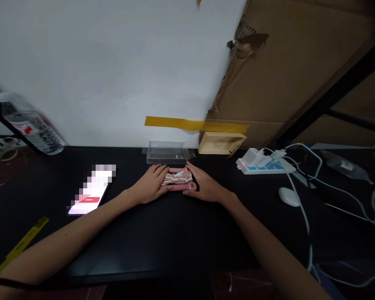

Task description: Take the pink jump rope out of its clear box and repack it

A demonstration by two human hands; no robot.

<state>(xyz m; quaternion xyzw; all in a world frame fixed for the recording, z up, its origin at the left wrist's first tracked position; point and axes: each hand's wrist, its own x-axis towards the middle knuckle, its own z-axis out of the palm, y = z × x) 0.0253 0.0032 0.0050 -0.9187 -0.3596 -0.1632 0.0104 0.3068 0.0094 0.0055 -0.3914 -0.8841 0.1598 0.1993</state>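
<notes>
A coiled beaded jump rope [176, 178] lies on the black table between my hands. Its short pink and white beads are bunched between two pink handles, one behind and one in front. My left hand [148, 183] grips the left end, fingers over the back handle and thumb at the front one. From the right side, my right hand [206, 183] spans the other end, fingertips at the back and thumb by the front handle's round clear cap. Just behind the rope sits a clear plastic box [167, 153].
A lit phone [95, 191] lies left, with a water bottle [31, 125] behind it. At right are a power strip [264, 162] with cables and a white mouse [289, 196]. A shallow cardboard box [221, 143] leans against the back wall. Yellow tape [178, 122] runs above.
</notes>
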